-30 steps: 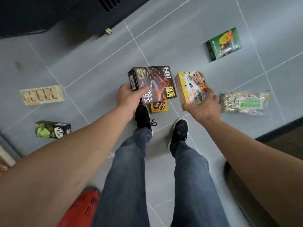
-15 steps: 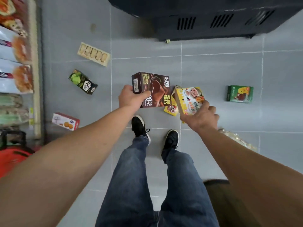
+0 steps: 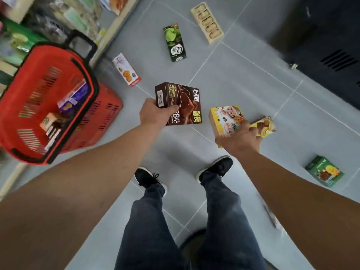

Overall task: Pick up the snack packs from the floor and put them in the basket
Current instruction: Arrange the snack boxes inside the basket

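My left hand grips a dark brown chocolate box by its lower left corner, held above the floor. My right hand holds a yellow cookie box from its lower right. The red basket stands at the left with several packs inside. On the floor lie a small yellow pack just right of my right hand, a green box at the far right, a black-and-green box, a white-and-red box near the basket, and a beige tray pack at the top.
Store shelves with goods run along the upper left behind the basket. A dark cabinet with vents fills the upper right. My two feet stand on grey floor tiles. A clear bag edge shows under my right arm.
The view has swung left, bringing the red basket into sight. Both hands keep their boxes and have moved with the turn, the brown box now nearer the basket.
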A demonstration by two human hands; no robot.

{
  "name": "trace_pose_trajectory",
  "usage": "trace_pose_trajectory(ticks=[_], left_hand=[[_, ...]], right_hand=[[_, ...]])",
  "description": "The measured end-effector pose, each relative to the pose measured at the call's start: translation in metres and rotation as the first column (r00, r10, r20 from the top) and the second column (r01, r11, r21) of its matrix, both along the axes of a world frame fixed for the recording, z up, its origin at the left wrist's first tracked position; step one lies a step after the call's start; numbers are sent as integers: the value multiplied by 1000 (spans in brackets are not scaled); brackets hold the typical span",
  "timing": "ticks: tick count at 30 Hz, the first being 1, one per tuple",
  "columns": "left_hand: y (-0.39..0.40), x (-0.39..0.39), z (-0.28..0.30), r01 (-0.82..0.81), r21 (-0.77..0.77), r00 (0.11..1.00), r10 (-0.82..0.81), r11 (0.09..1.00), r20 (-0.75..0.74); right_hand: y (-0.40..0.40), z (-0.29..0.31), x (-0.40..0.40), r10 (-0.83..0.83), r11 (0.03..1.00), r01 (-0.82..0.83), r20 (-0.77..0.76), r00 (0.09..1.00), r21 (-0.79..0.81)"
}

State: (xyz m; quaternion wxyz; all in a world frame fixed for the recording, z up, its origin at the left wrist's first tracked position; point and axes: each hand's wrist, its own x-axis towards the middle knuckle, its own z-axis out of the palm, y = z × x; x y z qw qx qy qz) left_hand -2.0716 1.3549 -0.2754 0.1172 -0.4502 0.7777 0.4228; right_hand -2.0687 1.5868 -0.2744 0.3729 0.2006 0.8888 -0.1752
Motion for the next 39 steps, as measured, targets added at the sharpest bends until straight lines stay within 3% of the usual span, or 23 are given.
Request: trace_pose_trajectory(ticks=[4, 11, 22, 30, 39], left_hand=[[-96, 66, -2, -168, 35, 986, 168, 985, -5], [-241, 166, 2, -314, 88, 946, 319, 945, -61], [-418, 298, 10, -670, 97, 726, 677, 736, -118], [-491, 290, -5, -760, 85, 642, 764, 645, -58], [-559, 208, -54, -739, 27, 674, 738, 674, 31]], right_hand=[[-94, 6, 31, 168, 986, -168, -31, 985, 4], [-253, 12, 86, 312, 949, -314, -89, 946, -7], [-479, 17, 129, 549, 828, -560, -169, 819, -27], [-565, -5, 92, 650, 749, -662, -172, 740, -18], [-640, -65, -4, 772, 626, -779, -119, 624, -28]])
